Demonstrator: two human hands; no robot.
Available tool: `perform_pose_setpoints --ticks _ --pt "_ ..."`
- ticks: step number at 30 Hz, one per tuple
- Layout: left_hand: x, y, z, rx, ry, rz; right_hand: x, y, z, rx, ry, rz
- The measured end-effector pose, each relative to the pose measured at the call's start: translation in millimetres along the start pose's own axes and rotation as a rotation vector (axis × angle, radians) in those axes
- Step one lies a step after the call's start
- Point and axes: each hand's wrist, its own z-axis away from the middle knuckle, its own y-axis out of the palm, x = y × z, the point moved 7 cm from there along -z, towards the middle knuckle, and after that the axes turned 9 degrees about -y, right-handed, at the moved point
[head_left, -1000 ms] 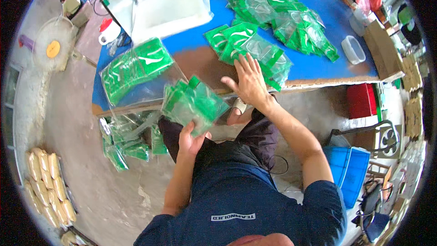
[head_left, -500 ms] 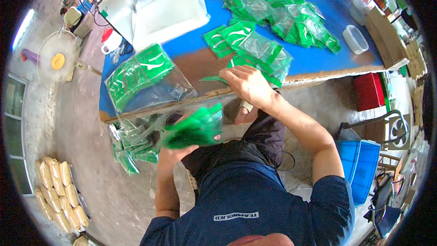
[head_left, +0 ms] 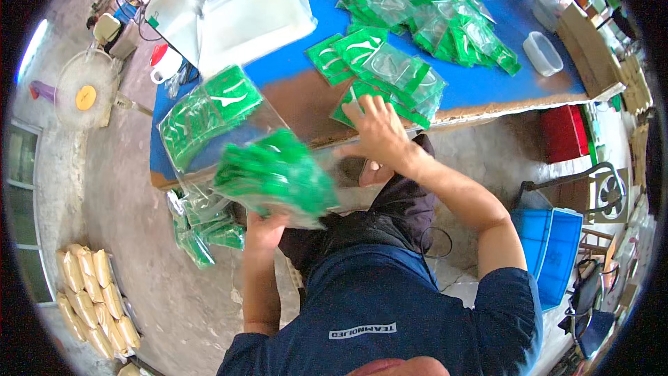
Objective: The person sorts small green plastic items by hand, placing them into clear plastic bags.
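My left hand (head_left: 266,228) grips a thick fanned stack of green and clear plastic packets (head_left: 275,174), blurred by motion, in front of the table edge. My right hand (head_left: 381,131) is over the table's front edge, thumb and fingers apart, fingertips at a green packet (head_left: 346,113) of a small pile. More of that pile's green and clear packets (head_left: 390,69) lie just beyond the hand. To the left, a large clear bag (head_left: 275,117) lies on the table with green packets (head_left: 216,108) in or under it.
A big heap of green packets (head_left: 431,14) covers the far middle of the blue table (head_left: 487,94). A white tray-like sheet (head_left: 257,21) is at the far left, a clear plastic tub (head_left: 543,54) at the right. More packets (head_left: 202,226) sit below the table's left corner. A blue crate (head_left: 550,257) stands right.
My left hand has swung the stack up and outward, turning it flatter. My right hand has opened its fingers, and the packet edge that stuck out at its fingertips no longer shows there.
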Motion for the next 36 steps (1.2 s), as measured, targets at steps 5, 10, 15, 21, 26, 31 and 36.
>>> perform_pose_setpoints --ticks 5,10,15,21,26,31,36 --pt "0.5 35.7 -10.3 0.142 -0.046 0.588 21.9 10.0 16.1 -0.181 -0.149 -0.324" --pt "35.5 56.3 -38.8 0.199 -0.138 0.594 48.8 36.1 37.1 -0.405 0.856 -1.754" --pt "77.9 26.5 -50.4 0.017 -0.216 0.578 -35.4 9.7 32.4 0.09 0.719 -0.728" --pt "63.2 20.0 -29.5 0.028 -0.052 0.381 -80.2 42.5 -4.2 0.127 0.293 0.035" --pt "64.4 4.3 -17.7 -0.019 -0.089 0.459 -10.1 27.2 10.8 -0.06 0.0 -0.35" --pt "55.7 2.9 -37.4 -0.024 -0.096 0.482 11.3 38.9 1.4 0.072 0.236 -0.884" --pt "47.5 18.3 -50.4 -0.109 -0.138 0.37 7.0 48.8 -12.6 -0.11 0.31 -1.174"
